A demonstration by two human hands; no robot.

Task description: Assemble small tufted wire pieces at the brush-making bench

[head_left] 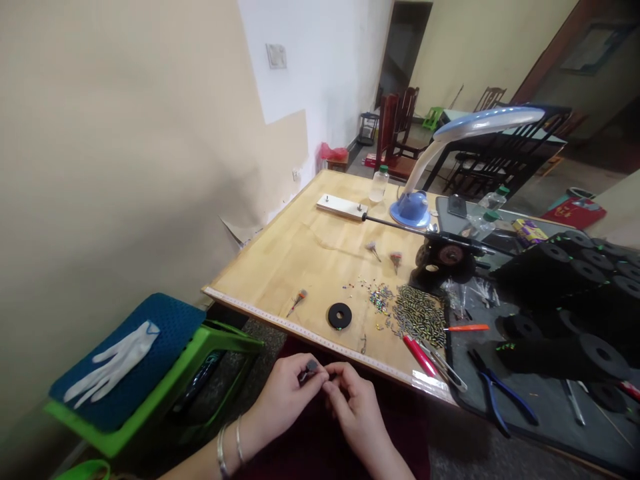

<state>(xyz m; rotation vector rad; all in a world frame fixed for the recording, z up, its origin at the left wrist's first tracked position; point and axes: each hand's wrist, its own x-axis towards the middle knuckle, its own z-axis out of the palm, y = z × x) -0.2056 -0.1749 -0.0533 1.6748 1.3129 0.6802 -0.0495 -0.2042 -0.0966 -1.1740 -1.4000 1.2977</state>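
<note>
My left hand (pixel 285 397) and my right hand (pixel 353 407) meet below the near edge of the wooden table (pixel 300 247). The left fingers pinch a small dark grey part (pixel 311 366) with a thin stem. The right fingers are curled close against it; what they hold is too small to make out. On the table just beyond lie a black ring disc (pixel 340 315), a heap of small striped beads (pixel 419 315) and a small orange-tipped piece (pixel 298 300).
A green stool (pixel 210 347) with a blue cushion and a white glove (pixel 117 363) stands at the left. Red-handled scissors (pixel 425 357), blue pliers (pixel 500 393), black spools (pixel 575 293), a blue desk lamp (pixel 415 207), a wooden block (pixel 343 207) and a bottle (pixel 379 185) sit on the table.
</note>
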